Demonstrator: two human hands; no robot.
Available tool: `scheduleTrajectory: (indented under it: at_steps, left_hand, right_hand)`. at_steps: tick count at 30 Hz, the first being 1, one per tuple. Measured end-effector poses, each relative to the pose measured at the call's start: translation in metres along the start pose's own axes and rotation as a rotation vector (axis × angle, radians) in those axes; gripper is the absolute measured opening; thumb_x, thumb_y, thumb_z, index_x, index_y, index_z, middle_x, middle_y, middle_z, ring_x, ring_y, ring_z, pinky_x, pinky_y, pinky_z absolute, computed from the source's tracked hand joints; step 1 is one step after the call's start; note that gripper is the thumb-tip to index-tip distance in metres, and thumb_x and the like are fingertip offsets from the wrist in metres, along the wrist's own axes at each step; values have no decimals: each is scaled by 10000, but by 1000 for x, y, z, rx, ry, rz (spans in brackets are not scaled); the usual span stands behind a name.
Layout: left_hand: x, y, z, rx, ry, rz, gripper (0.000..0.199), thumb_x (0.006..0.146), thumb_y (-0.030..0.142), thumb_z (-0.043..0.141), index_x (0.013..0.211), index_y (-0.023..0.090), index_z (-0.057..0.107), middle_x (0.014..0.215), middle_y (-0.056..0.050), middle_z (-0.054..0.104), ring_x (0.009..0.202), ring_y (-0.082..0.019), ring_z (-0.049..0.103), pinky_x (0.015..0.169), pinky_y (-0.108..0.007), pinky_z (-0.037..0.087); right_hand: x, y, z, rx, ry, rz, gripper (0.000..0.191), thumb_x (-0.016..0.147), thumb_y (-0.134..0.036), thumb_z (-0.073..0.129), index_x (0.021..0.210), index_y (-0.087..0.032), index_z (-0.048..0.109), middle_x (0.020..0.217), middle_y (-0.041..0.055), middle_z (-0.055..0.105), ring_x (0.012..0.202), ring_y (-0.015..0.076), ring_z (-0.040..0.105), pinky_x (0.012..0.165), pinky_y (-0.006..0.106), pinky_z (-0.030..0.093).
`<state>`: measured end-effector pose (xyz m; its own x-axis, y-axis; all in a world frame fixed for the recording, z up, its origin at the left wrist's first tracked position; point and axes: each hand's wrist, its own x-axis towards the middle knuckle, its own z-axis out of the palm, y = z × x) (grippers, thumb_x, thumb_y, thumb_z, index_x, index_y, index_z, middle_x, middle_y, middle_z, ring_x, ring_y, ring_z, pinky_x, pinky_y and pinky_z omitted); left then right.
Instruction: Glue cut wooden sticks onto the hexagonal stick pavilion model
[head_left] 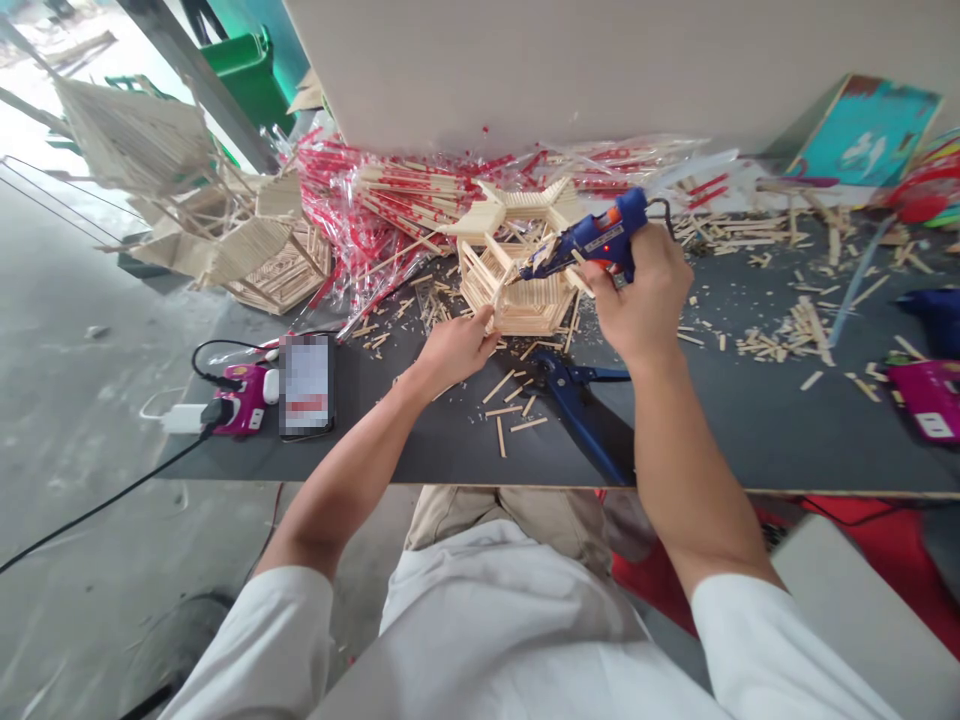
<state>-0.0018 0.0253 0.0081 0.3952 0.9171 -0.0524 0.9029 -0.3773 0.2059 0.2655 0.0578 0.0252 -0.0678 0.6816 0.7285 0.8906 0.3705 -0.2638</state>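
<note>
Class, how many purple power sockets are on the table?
2: one purple socket left of the phone, another purple socket at the picture's right edge, partly cut off. Others may be hidden.

Phone [306, 388] on the left is pixelated, so no reading that screen. Most of the handle on the glue gun [600, 238] is lost behind the right grip [651, 295], and its label's too tiny. Left grip [463, 347] covers the near end of a pale stick [497, 303]. Over right, the purple block [924, 398] and a blurry blue thing [934, 318] get cut off.
</note>
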Motion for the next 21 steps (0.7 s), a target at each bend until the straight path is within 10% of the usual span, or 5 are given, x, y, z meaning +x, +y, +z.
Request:
scheduleTrajectory:
  at_steps: [21]
  left_hand:
    - [-1, -3, -1, 9, 6, 12, 468, 1097, 479, 372, 1356, 139, 562, 951, -147, 788, 897, -306, 777, 773, -339, 504]
  right_hand:
    - [-2, 5, 4, 14, -26, 116, 468, 973, -601, 591, 1228, -209, 570, 1144, 136, 652, 1160, 375, 642, 1011, 594, 525]
